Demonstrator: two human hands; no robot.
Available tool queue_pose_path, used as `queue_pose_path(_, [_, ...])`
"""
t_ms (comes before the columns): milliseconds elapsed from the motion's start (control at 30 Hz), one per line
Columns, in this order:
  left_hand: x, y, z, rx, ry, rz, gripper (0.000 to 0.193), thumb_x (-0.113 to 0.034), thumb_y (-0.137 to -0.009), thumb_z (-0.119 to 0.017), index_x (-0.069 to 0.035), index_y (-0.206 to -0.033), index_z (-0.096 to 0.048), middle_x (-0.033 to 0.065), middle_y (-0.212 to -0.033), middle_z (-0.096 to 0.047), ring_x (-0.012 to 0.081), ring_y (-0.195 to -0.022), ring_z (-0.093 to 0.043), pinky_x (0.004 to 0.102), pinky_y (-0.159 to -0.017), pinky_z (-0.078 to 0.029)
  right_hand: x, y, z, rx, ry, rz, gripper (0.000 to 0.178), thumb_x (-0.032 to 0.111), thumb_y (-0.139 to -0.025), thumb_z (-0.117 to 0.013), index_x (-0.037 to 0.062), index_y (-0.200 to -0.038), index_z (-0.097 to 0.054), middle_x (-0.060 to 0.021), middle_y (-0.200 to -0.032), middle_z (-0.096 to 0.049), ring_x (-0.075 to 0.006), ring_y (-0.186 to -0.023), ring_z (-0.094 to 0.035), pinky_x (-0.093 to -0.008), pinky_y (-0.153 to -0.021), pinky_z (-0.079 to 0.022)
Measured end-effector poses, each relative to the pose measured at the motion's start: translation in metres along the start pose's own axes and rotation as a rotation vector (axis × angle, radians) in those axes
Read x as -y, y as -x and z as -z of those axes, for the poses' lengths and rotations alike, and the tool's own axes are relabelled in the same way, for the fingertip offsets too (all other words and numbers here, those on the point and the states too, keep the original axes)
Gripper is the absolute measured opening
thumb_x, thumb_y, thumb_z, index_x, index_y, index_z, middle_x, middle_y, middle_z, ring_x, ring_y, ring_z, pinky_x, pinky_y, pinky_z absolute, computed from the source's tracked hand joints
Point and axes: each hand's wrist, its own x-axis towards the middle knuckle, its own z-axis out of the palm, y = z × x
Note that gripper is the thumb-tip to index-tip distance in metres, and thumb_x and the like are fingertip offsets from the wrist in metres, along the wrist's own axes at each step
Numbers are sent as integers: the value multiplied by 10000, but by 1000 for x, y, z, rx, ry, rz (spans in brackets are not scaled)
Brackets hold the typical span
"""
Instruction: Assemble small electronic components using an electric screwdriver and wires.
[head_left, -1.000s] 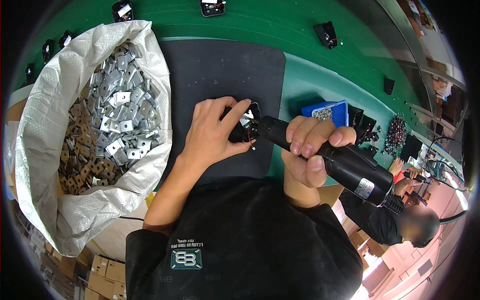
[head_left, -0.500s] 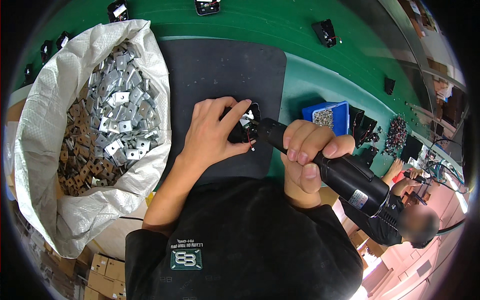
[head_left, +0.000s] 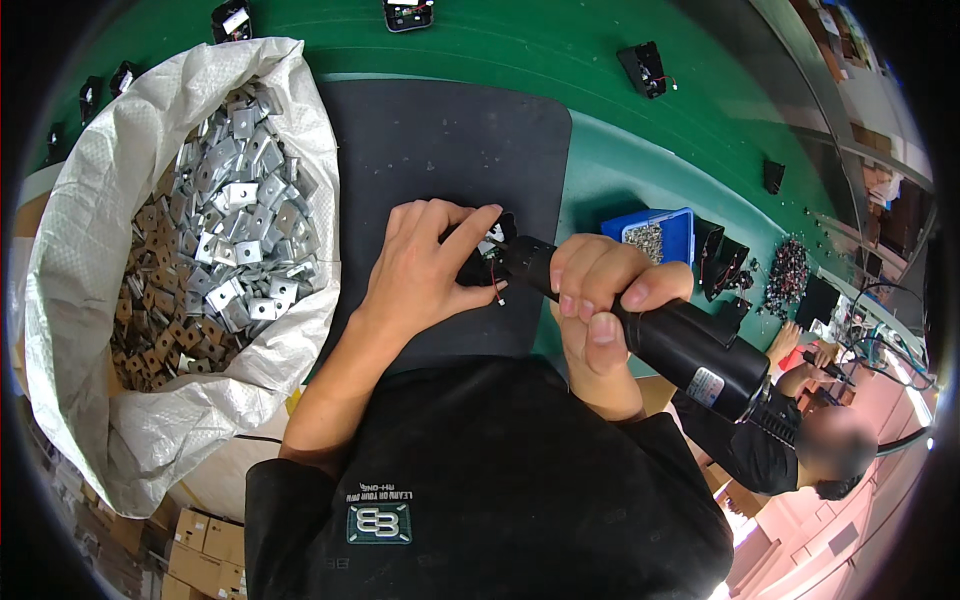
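Note:
My left hand [head_left: 425, 258] grips a small black plastic housing [head_left: 508, 222] over the dark grey mat [head_left: 440, 130], fingers at its far side and thumb at its near side. A bright metal part and a short thin wire with a white plug show at the housing. In my right hand [head_left: 610, 300] is a black electric screwdriver [head_left: 690, 355], fingers wrapped round its body. Its nose points left into the open housing; the bit's tip and any screw there are hidden.
On the left stands a white woven sack [head_left: 75, 260] full of bent metal plates [head_left: 240, 200]. A blue bin [head_left: 680, 235] of screws sits right of the mat, near black housings and a pile of small parts [head_left: 787, 275]. More housings [head_left: 642, 70] lie on the green belt [head_left: 530, 40]. A co-worker [head_left: 745, 430] is at right.
My right hand and the electric screwdriver have shifted slightly left, with the nose closer over the housing. My left hand keeps its hold. The housings on the belt have moved slightly left.

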Motion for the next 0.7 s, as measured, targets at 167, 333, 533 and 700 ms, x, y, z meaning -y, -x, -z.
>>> queue_pose_path(167, [0, 3, 0, 24, -16, -9, 735, -224, -544, -856, -96, -1225, -608, 48, -948, -560, 249, -878, -543, 392, -828, -402, -5, 6, -4, 58, -8, 104, 373, -39, -767, -611, 74, -1074, -431, -42, -722, -563, -175, -562, -558, -344, -599, -504])
queue_pose_path(333, [-4, 0, -2, 12, -75, -1, 738, -223, -537, -859, -88, -1215, -602, 58, -951, -572, 271, -888, -548, 386, -819, -401, 28, 7, 0, -61, -36, 66, 514, 23, -807, -662, 107, -1251, -417, -21, -718, -547, -180, -608, -547, -354, -624, -482])
queue_pose_path(533, [-18, -41, -7, -87, 10, 113, 721, -252, -620, -834, -30, -1241, -543, 146, -1052, -630, 331, -984, -589, 422, -892, -430, 79, 5, 48, -237, 101, 227, 511, 166, -850, -647, 121, -1306, -421, 7, -746, -504, -125, -625, -497, -292, -630, -409])
queue_pose_path(700, [-21, -126, -18, -130, -140, 104, 738, -235, -675, -796, 7, -1299, -486, 212, -1208, -601, 372, -1120, -567, 447, -970, -433, 77, 19, 85, -458, 311, 189, 448, 70, -820, -647, 29, -1221, -451, -52, -737, -531, -160, -631, -524, -334, -648, -473])
